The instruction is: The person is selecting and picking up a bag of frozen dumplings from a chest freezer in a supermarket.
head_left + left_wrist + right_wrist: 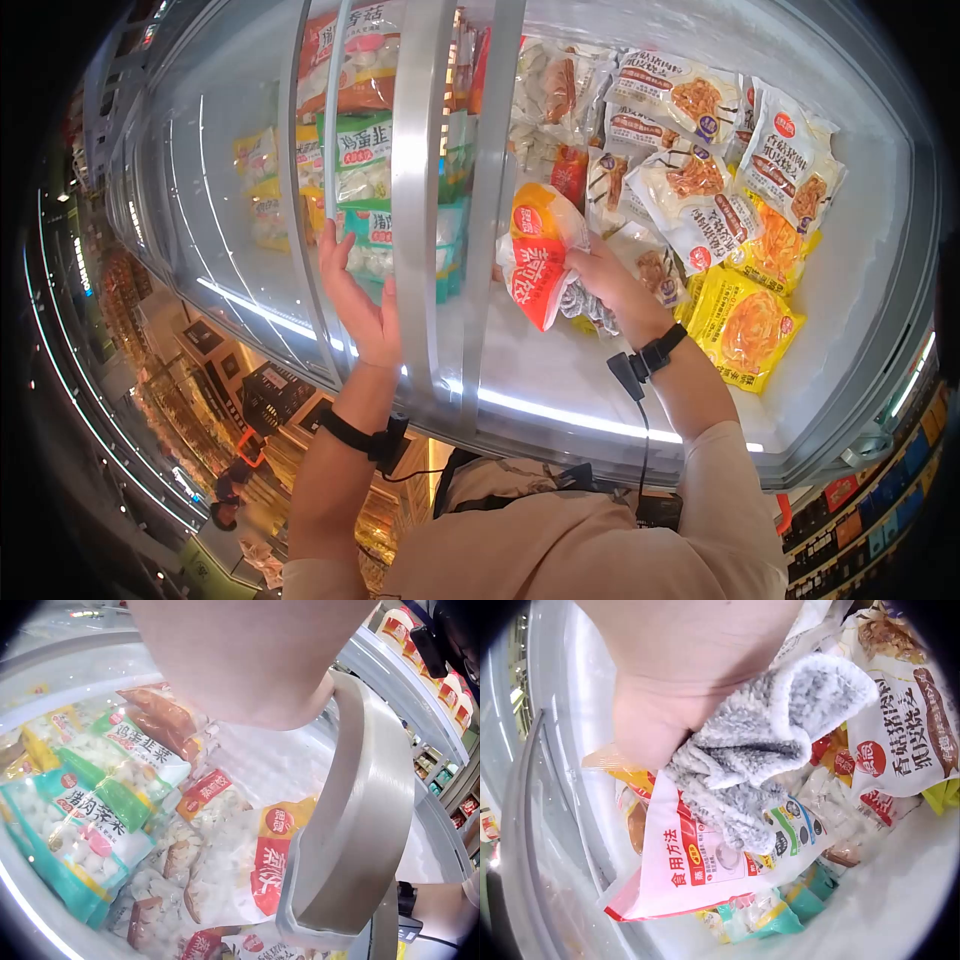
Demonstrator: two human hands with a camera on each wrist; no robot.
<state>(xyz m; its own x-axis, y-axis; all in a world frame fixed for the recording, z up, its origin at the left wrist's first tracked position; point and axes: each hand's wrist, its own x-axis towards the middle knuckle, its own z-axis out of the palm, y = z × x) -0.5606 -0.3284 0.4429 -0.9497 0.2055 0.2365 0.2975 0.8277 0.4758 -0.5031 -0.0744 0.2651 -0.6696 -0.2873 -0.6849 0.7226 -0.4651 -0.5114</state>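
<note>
Over the open freezer (872, 330), an orange, red and white bag (540, 262) is held just above the other packs by the right hand (603, 272), bag and grey cloth (588, 308) being pinched together in its grip. The left hand (356, 295) is laid flat, fingers spread, on the sliding lid (420, 150). Lifting-out is judged in hand; next, a firm hold on the slack, glossy bag is called for.

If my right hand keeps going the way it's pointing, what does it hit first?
Probably the lid frame: the right hand, gripping a red bag and a grey cloth, points left at it. Depth is unclear, so the bag might slip under it instead.
</note>
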